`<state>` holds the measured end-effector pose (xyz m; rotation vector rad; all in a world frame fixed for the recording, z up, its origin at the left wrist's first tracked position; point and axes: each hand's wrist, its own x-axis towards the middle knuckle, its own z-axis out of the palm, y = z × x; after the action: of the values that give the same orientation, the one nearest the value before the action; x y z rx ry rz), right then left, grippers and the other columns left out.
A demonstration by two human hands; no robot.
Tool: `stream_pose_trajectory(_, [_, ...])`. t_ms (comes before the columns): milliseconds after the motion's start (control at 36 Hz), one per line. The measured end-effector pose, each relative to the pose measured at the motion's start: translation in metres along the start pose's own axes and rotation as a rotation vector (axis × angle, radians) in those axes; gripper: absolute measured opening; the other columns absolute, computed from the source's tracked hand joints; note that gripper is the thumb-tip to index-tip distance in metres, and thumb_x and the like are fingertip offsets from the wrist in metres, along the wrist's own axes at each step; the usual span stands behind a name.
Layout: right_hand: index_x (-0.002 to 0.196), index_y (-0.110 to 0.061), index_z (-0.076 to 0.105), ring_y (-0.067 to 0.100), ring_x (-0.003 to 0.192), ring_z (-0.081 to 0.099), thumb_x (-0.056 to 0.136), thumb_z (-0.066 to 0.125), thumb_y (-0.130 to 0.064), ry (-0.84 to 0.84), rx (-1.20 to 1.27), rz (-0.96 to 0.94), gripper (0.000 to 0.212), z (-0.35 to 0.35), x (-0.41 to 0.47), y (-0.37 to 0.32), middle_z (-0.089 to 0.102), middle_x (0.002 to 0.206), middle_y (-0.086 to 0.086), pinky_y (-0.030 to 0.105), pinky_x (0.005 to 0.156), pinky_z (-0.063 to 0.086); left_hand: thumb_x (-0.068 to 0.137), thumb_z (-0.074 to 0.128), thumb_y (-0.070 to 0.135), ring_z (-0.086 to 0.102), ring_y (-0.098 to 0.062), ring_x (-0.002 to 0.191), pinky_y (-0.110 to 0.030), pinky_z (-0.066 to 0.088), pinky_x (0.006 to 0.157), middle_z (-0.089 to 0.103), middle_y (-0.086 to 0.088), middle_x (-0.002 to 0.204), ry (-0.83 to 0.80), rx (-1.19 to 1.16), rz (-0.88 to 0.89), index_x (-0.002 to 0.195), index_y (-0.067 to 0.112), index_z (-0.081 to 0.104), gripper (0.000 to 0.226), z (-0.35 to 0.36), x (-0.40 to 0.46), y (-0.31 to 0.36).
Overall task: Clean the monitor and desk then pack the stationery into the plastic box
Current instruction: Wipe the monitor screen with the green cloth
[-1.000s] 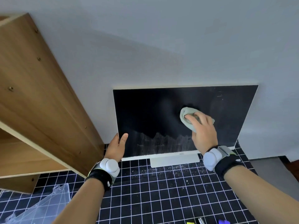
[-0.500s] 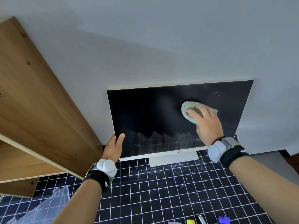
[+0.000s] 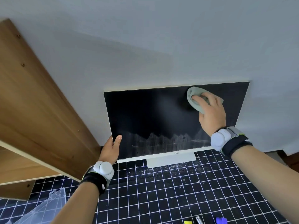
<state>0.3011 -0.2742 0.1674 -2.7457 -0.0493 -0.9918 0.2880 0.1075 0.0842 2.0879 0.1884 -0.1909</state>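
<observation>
The monitor [image 3: 161,120] stood in the middle of the frame. The left hand [image 3: 111,148] pinched its lower left edge to keep the thin, tippy screen steady. The right hand [image 3: 210,110], fingers flat, pressed a soft cloth [image 3: 194,99] on the upper right glass

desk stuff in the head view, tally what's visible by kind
monitor: 1
cleaning cloth: 1, under the right hand
clear plastic box: 1
small stationery pieces at the bottom edge: 3, yellow piece, silver pen, blue piece
wooden shelf: 1
total: 7
</observation>
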Motion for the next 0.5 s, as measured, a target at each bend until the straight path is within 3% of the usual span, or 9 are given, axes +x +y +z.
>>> stream_pose_trajectory(111, [0.123, -0.023, 0.065, 0.034, 0.111, 0.046, 0.074, 0.06, 0.01, -0.053, 0.004, 0.026, 0.059, 0.01, -0.027, 0.0, 0.053, 0.127, 0.007, 0.044, 0.074, 0.051, 0.1, 0.038, 0.055, 0.046, -0.022, 0.135, -0.041, 0.032, 0.116, 0.056, 0.001, 0.14, 0.005, 0.009, -0.02, 0.138, 0.019, 0.051, 0.054, 0.0, 0.001, -0.002])
stream_pose_trajectory(333, [0.123, -0.025, 0.065, 0.033, 0.11, 0.047, 0.066, 0.067, 0.013, -0.176, -0.023, 0.062, 0.069, 0.024, -0.076, 0.004, 0.053, 0.124, 0.003, 0.044, 0.067, 0.054, 0.102, 0.038, 0.051, 0.042, -0.023, 0.138, -0.038, 0.03, 0.116, 0.052, 0.0, 0.144, 0.014, 0.019, -0.033, 0.142, 0.017, 0.048, 0.053, 0.002, 0.0, 0.001])
stream_pose_trajectory(500, [0.123, -0.024, 0.065, 0.034, 0.105, 0.048, 0.063, 0.068, 0.015, -0.238, -0.059, -0.03, 0.071, 0.021, -0.074, 0.016, 0.056, 0.122, 0.005, 0.045, 0.066, 0.053, 0.102, 0.037, 0.05, 0.044, -0.025, 0.136, -0.038, 0.031, 0.115, 0.053, -0.002, 0.143, 0.011, 0.021, -0.045, 0.141, 0.015, 0.048, 0.053, 0.002, -0.001, 0.005])
